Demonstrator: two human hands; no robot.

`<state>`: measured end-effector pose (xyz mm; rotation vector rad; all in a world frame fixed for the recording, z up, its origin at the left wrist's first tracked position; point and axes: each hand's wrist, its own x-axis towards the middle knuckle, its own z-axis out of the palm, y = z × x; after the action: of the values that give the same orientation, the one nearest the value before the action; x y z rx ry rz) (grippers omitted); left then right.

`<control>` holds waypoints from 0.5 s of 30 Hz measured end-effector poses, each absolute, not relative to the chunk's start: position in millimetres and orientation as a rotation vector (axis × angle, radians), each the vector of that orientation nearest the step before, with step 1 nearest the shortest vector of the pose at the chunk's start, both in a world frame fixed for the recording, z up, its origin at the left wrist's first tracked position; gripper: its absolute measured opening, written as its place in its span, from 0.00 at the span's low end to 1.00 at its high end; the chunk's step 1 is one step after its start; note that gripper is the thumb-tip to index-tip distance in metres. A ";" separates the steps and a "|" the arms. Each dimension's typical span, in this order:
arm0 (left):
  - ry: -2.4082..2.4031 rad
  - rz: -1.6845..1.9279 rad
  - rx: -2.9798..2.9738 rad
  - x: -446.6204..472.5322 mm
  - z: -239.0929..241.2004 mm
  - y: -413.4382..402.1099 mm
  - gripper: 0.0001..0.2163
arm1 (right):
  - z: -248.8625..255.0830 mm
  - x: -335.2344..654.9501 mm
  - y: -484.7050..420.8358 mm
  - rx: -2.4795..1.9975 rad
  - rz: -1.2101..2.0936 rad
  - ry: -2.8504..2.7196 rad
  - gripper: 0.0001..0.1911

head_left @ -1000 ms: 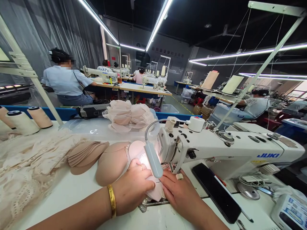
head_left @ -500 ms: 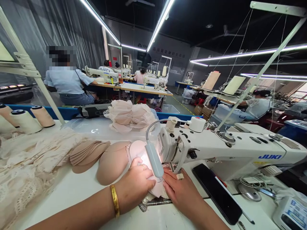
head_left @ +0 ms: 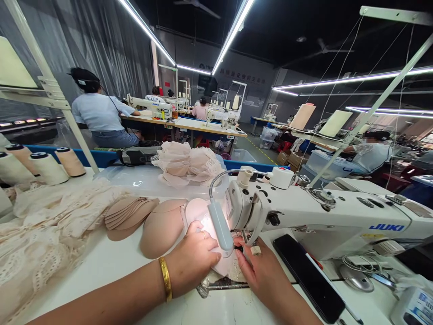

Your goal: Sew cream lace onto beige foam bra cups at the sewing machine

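A white sewing machine (head_left: 324, 207) stands before me, its needle area partly hidden behind a grey gooseneck lamp (head_left: 220, 228). My left hand (head_left: 191, 255), with a gold bangle and a ring, has its fingers curled on a pale pink bra cup (head_left: 221, 267) under the lamp. Close to the presser foot is my right hand (head_left: 265, 266), its forefinger and thumb apart at the cup's right side. Between them shows a small dark thing that I cannot make out. Left of the hands lie a large beige bra cup (head_left: 163, 230) and a fanned stack of beige cups (head_left: 130, 215).
Lace fabric (head_left: 57, 221) heaps over the table's left. Thread cones (head_left: 49, 168) stand behind it. Sewn cups (head_left: 187, 163) lie on a clear plastic lid (head_left: 135, 179). A black phone (head_left: 307, 275) and a pen lie right of my hand. Co-workers sit at machines beyond.
My right forefinger and thumb have spread apart, uncovering a small dark thing between them. My left hand stays on the cup. The whole view has shifted slightly.
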<state>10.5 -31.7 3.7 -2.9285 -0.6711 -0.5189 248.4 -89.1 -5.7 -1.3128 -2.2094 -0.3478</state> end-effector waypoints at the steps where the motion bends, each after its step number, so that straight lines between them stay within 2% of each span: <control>1: -0.673 -0.522 -2.929 10.8 3.8 -32.3 0.07 | -5.4 248.1 -89.2 -1.309 -0.347 -2.206 0.19; 15: -0.705 -0.521 -2.900 12.1 3.7 -32.7 0.08 | -9.8 251.8 -91.3 -1.324 -0.318 -2.216 0.15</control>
<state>12.1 -32.7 3.7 -2.9002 -0.7051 -0.5210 251.8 -91.3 -9.8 -1.3240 -2.2159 -0.3183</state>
